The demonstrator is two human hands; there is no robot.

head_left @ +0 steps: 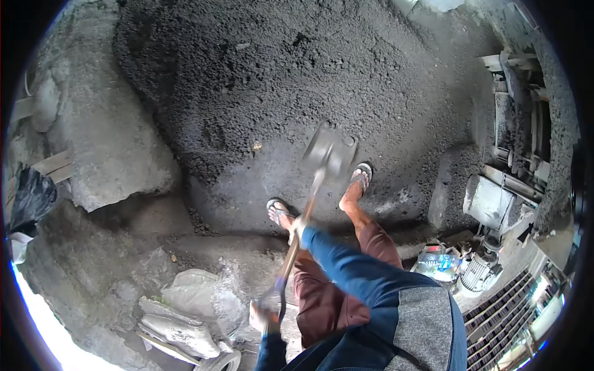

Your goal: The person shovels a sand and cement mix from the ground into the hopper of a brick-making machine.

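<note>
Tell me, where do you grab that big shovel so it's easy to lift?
Grip the shovel with two hands spread along its long wooden shaft, from above: one hand midway, the other hand on the end grip. The heavy blade sits far out front.

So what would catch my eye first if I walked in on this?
Probably the shovel, its metal blade raised at the centre between two sandalled feet. Behind it a great heap of dark gravelly mix fills the upper picture. Both hands grip the shovel: the right hand mid-shaft, the left hand at the handle end.
</note>
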